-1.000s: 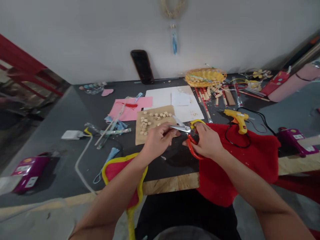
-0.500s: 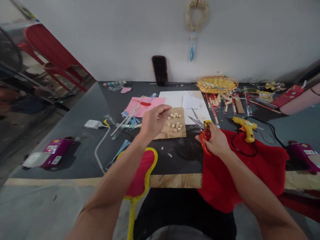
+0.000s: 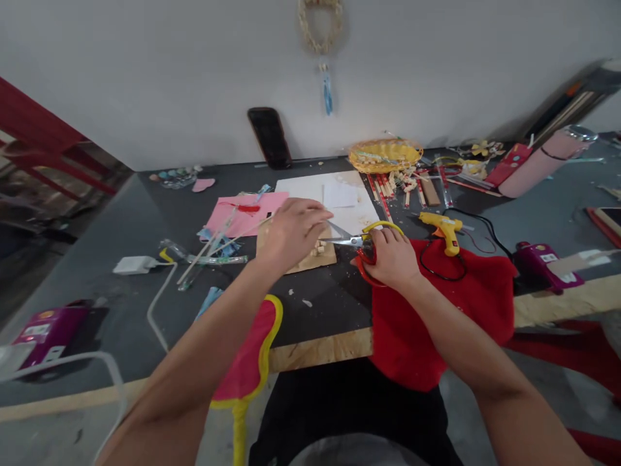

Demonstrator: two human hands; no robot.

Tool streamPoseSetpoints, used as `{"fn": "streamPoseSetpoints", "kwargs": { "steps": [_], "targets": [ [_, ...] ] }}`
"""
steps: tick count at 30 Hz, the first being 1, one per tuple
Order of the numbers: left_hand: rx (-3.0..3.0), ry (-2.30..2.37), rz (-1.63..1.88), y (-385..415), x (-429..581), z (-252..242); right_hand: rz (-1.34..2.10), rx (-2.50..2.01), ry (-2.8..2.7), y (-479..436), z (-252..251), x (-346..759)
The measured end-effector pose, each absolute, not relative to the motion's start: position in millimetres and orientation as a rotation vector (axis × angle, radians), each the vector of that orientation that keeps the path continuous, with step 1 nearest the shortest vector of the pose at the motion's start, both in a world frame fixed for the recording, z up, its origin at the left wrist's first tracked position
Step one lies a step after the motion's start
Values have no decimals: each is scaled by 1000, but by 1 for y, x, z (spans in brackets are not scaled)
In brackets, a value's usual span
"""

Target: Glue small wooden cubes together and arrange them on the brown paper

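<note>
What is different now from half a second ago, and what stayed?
The scissors in the right hand moved left; their blades now reach over the brown sheet, close to the left hand. A thin stick now shows beside that hand. The phone and glue gun stayed put.

left forearm (image 3: pixel 208 346): bare | right forearm (image 3: pixel 466 343): bare | legwear (image 3: pixel 301 414): black | top (image 3: pixel 352 450): grey, rounded edge

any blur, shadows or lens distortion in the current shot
Head view: soft shadows, one on the wall beside the phone, one right of the far-left purple box; head view: the background around the red chair is dark and blurry; head view: the pink bottle slants outward, perhaps wide-angle stretch; head view: scissors readable, slightly soft.
</note>
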State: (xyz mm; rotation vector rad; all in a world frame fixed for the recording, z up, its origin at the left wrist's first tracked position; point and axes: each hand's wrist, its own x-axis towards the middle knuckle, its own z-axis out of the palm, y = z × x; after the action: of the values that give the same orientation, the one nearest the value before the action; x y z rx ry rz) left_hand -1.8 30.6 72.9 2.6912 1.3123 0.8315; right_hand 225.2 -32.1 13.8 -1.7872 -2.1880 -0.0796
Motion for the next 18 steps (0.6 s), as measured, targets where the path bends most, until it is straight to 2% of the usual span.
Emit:
{"fn": "streamPoseSetpoints", "kwargs": {
  "steps": [4, 13, 18],
  "targets": [
    [2831, 1199, 655, 22, 20, 67, -78, -1806, -2219, -33, 15, 224],
    [2793, 1109, 538, 24, 21, 65, -12, -1784, -2224, -36, 18, 222],
    [2493, 1155, 784, 20, 18, 71, 1, -1806, -2182, -36, 19, 224]
  ]
}}
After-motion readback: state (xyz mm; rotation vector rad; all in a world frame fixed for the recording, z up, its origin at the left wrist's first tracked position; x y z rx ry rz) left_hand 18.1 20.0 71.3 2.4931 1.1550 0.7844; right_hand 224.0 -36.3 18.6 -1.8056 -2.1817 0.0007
